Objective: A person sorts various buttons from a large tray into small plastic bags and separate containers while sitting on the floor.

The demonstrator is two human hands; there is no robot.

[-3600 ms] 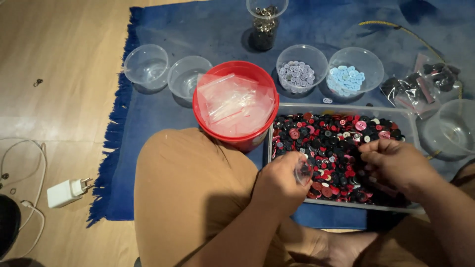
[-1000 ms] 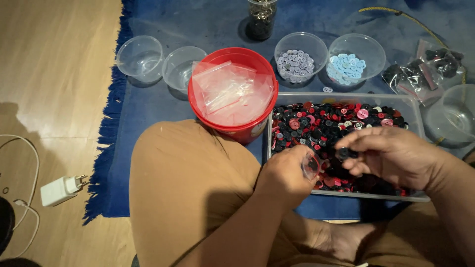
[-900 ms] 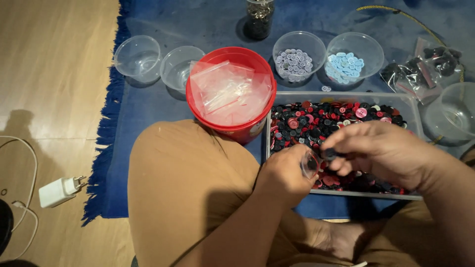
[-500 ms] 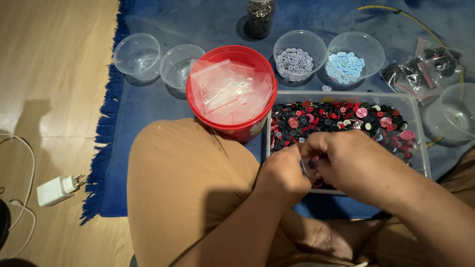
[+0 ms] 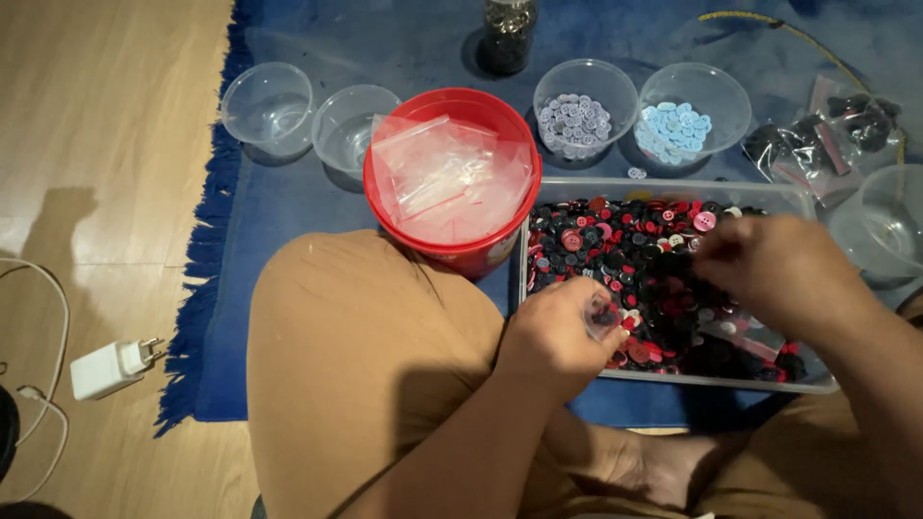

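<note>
Over the clear tray point(image 5: 808, 384) of mixed buttons point(image 5: 635, 250), sorting appears to be the step in hand: dark buttons are being picked out and gathered into a small clear bag point(image 5: 603, 315). The left hand point(image 5: 558, 332) is closed around that bag, pinching it at the tray's near-left edge. The right hand point(image 5: 784, 269) hovers over the middle of the tray, blurred, fingers curled downward; whether it grips a button cannot be told. By judgement, the next move calls for a fine pinch on a single button and a steady bag mouth. Beyond the tray, on the blue rug point(image 5: 317, 202), stand a red bucket point(image 5: 452, 245) with clear bags, two bowls of pale buttons point(image 5: 577, 120) and empty bowls point(image 5: 269, 106).
</note>
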